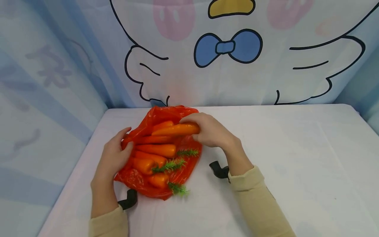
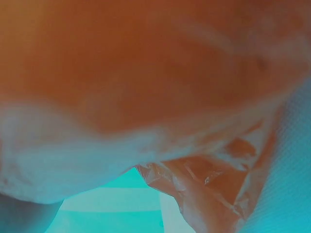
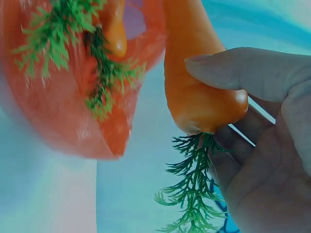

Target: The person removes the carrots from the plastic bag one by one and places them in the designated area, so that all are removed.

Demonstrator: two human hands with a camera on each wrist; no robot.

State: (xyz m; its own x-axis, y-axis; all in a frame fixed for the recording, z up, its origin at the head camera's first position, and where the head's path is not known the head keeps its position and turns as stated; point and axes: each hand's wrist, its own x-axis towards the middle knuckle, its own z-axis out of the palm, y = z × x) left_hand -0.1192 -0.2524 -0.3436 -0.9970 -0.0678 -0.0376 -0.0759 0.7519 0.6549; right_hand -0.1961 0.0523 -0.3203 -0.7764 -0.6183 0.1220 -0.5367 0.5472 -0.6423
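A red plastic bag [image 1: 189, 171] lies spread on the table, with several orange carrots [image 1: 157, 150] with green leafy tops on it. My right hand [image 1: 207, 130] grips one carrot [image 1: 177, 129] by its thick end, at the upper right of the bag. In the right wrist view the thumb presses on that carrot [image 3: 189, 92], and its green top hangs down below. At the bag's left edge my left hand [image 1: 113, 158] holds the plastic, thumb on the near side and fingers partly hidden behind. Blurred red plastic [image 2: 209, 179] shows in the left wrist view.
The white table [image 1: 296, 171] extends to the right of the bag. Behind it hangs a curtain [image 1: 225, 85] printed with a cartoon figure, and a blue and white curtain [image 1: 44, 115] stands on the left. A black wrist mount [image 1: 219, 169] juts from the right wrist.
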